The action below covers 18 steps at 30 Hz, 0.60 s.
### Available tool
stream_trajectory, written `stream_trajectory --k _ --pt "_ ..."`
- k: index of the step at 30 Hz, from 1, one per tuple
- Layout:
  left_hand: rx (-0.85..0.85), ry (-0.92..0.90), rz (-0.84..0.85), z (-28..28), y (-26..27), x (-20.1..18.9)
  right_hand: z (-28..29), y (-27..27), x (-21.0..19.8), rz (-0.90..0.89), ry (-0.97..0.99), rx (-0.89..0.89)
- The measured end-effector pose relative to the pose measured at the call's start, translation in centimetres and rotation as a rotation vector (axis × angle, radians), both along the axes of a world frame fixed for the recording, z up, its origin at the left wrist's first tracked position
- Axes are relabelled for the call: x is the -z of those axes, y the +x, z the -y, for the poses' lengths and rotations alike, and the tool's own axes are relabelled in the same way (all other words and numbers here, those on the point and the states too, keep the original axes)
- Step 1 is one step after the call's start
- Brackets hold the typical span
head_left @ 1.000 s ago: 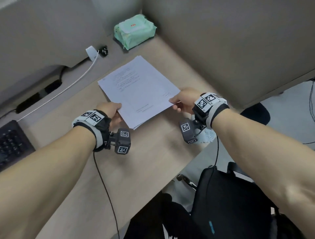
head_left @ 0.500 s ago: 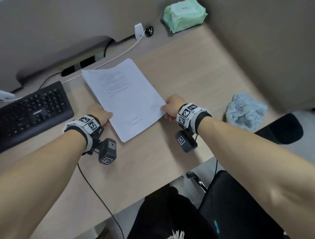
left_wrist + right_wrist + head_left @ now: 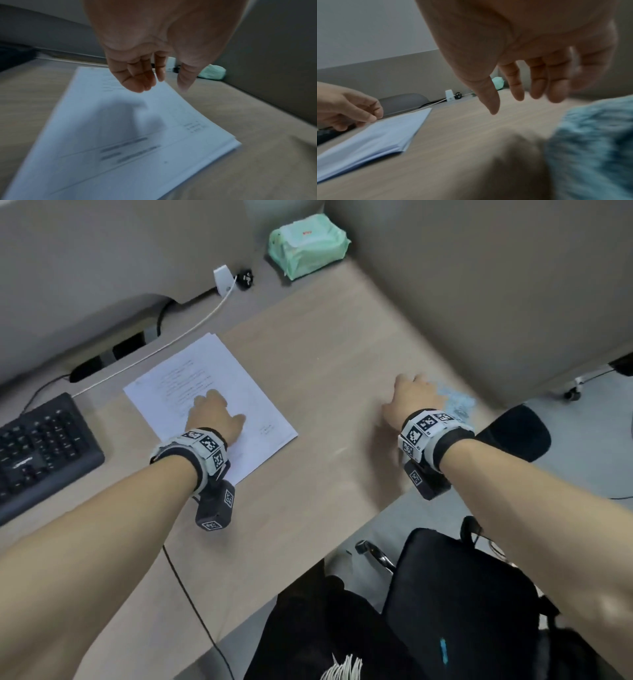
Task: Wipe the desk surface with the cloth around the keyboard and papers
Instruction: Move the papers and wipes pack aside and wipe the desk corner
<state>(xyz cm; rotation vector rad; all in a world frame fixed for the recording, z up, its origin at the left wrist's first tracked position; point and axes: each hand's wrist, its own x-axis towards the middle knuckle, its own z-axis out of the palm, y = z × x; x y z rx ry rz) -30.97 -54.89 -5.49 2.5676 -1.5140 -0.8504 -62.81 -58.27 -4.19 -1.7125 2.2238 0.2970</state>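
A stack of white papers (image 3: 239,392) (image 3: 130,135) (image 3: 373,136) lies flat on the wooden desk (image 3: 329,347), right of the black keyboard (image 3: 37,450). My left hand (image 3: 214,416) (image 3: 152,79) hovers just above the papers with loosely bent fingers and holds nothing. My right hand (image 3: 409,395) (image 3: 510,102) is spread open over the desk beside the fluffy light-blue cloth (image 3: 457,402) (image 3: 594,146), which lies near the desk's right edge. The wrist view shows the fingers above the cloth and apart from it.
A green pack of wipes (image 3: 308,244) sits in the far corner. A white charger with its cable (image 3: 222,280) runs along the back edge. Grey partition walls (image 3: 479,285) close the back and right. A black bag (image 3: 462,594) rests below the desk's front edge.
Both hands let go of the papers, which now lie left of centre. The left hand moved over the sheet. The right hand swung right to the blue cloth.
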Motion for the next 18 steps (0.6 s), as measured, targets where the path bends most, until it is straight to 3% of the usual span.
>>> stream_trajectory --k 3,8,11,15,18 --pt "0.243 -0.032 0.040 1.2 -4.0 0.4 -0.8 -3.4 0.1 -0.131 0.086 0.061" --pt "0.469 -0.026 0.092 3.6 -7.9 1.4 -1.7 -4.7 1.9 -0.008 0.287 0.125" --pt "0.496 -0.020 0.134 5.0 -8.5 1.6 -1.4 -2.9 2.8 0.005 0.183 0.018" --pt "0.474 -0.005 0.139 7.3 -7.7 2.0 1.1 -0.2 4.4 0.190 0.000 -0.207" --pt "0.441 0.002 0.148 9.0 -6.3 2.3 3.2 3.1 4.9 0.250 0.024 -0.452"
